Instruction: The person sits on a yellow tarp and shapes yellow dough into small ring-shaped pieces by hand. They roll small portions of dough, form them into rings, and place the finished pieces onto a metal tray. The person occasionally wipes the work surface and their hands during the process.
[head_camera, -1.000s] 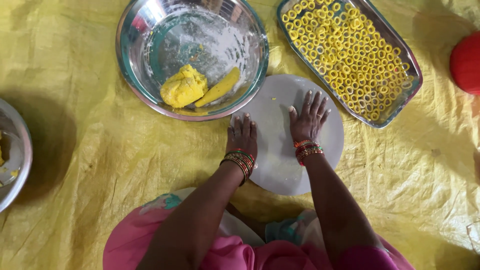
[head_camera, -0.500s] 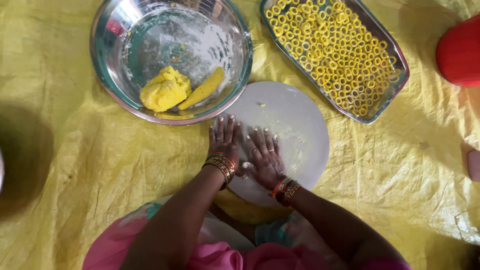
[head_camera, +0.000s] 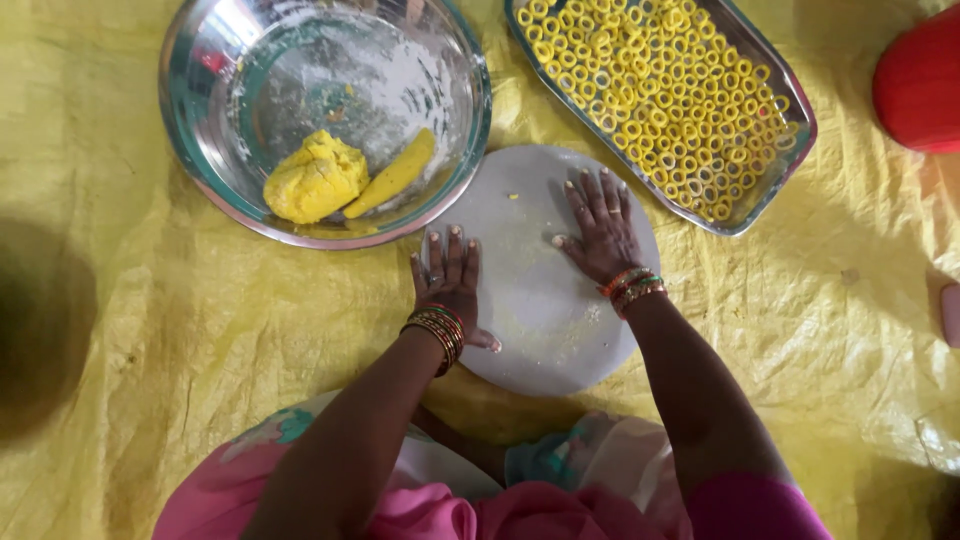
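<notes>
Both palms lie flat on a round white board (head_camera: 545, 310) resting on a yellow sheet. My left hand (head_camera: 449, 278) presses down at the board's left edge, fingers spread, bangles on the wrist. My right hand (head_camera: 600, 228) is spread flat on the board's upper right part. I cannot see any dough under either palm. Just beyond the board stands a steel bowl (head_camera: 215, 190) dusted with flour, holding a yellow dough lump (head_camera: 314, 178) and a yellow dough roll (head_camera: 395, 175).
A steel tray (head_camera: 790, 160) full of several small yellow dough rings sits at the upper right. A red round object (head_camera: 920, 80) is at the right edge. The yellow plastic sheet (head_camera: 150, 330) covers the whole floor. My pink-clothed knees are at the bottom.
The hands have moved apart across the board: the right hand slid up and to the right, the left stayed near the left edge. The view shifted slightly.
</notes>
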